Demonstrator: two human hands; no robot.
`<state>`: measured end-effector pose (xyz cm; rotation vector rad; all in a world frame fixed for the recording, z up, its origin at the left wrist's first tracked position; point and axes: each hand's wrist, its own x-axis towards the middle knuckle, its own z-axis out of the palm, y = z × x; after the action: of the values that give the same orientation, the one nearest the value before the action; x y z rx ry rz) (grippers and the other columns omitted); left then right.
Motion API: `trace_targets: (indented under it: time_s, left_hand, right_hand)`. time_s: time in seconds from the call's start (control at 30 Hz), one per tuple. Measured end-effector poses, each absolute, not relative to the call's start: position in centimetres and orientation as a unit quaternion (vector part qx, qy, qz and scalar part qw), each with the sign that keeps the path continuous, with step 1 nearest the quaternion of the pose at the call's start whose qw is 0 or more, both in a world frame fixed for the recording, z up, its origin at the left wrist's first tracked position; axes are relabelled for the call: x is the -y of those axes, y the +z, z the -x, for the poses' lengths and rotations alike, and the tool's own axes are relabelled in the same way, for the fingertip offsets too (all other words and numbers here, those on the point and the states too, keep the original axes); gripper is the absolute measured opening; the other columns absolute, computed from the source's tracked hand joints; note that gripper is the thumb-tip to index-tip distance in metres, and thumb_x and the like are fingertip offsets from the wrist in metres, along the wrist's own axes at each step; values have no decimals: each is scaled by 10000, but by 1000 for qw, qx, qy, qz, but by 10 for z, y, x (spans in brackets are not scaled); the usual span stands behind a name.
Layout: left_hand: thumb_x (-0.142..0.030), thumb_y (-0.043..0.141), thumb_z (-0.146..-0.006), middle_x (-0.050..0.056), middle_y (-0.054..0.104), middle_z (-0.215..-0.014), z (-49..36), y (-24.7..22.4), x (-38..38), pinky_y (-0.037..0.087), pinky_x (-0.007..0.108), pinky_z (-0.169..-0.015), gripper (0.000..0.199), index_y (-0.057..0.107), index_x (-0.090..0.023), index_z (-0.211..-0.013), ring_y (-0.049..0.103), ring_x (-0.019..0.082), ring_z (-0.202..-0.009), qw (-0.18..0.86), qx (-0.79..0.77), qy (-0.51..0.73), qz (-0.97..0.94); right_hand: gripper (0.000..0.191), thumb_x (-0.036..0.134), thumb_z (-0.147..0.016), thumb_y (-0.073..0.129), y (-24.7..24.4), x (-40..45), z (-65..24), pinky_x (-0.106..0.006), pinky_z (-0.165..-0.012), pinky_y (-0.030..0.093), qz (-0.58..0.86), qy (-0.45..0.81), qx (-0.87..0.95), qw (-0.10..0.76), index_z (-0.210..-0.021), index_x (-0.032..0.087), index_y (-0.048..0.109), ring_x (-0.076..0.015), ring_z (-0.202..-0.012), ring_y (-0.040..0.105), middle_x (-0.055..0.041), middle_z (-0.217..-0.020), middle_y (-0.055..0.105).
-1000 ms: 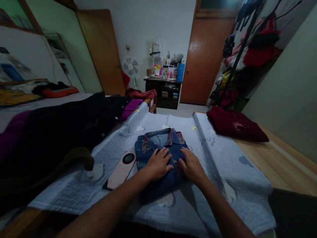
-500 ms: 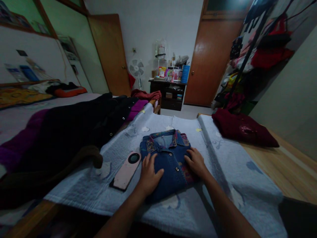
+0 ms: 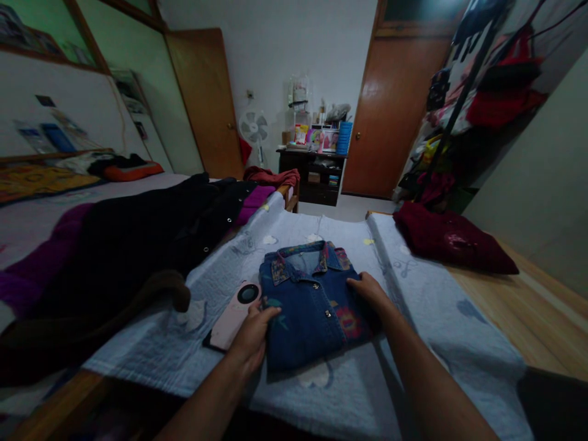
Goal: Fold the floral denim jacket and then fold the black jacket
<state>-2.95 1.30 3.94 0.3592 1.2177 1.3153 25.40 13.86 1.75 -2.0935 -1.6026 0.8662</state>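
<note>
A folded blue denim shirt (image 3: 303, 324) lies collar-away on the pale blue quilted cover, with a patterned collar, metal buttons and a red flower print. At its left edge, my left hand (image 3: 252, 331) grips the fabric, thumb on top and the other fingers mostly hidden by the side. My right hand (image 3: 370, 291) pinches the opposite edge in the same way, its fingers tucked out of sight under the cloth. A pink phone (image 3: 229, 321) with a round black camera ring rests just left of the shirt, partly covered by my left hand.
The quilted cover (image 3: 413, 331) spreads beneath the shirt. Dark and purple clothing (image 3: 151, 226) is heaped on the bed at left. A folded maroon garment (image 3: 450, 239) sits at right on a wooden surface (image 3: 528, 306). Beyond stand a fan (image 3: 253, 127) and a dark cabinet (image 3: 307, 177).
Both hands have slid from lying spread on top of the shirt out to its left and right edges and now grip them. The shirt has stayed in place.
</note>
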Motion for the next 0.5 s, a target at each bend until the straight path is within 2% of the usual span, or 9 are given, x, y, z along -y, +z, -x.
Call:
trace_targets:
  time_s: [0.1,0.2,0.37,0.5]
  left_hand:
    - [-84,604,-731,28,707,-750,29,42,-22,569,288,-646,216,632,-174,-925,694,176,-654,651,-513,549,-111]
    - [-128,596,-755,37,705,-686,27,43,-31,578,317,-639,137,655,-161,-874,692,193,-602,680,-493,539,-63]
    - [-263,675,-732,45,709,-656,19,36,-39,585,377,-643,205,669,-186,-922,704,237,-615,710,-467,523,-57]
    - [-305,702,-710,44,708,-655,16,28,-43,579,383,-637,256,668,-198,-940,701,243,-617,696,-487,521,-84]
  right_hand:
    - [402,418,-776,628,18,-141,-256,-272,-598,452,723,384,538,200,-1033,108,641,-215,-745,661,-127,-922,714]
    - [309,371,-771,646,15,-144,-259,-261,-577,454,697,420,541,212,-951,122,675,-200,-695,660,-89,-835,726]
    - [191,293,-760,658,9,-149,-259,-247,-554,445,681,422,556,222,-845,125,690,-188,-658,652,-78,-779,727]
    - [216,283,-779,624,10,-147,-258,-249,-569,475,659,454,551,235,-926,133,674,-188,-671,666,-72,-812,734]
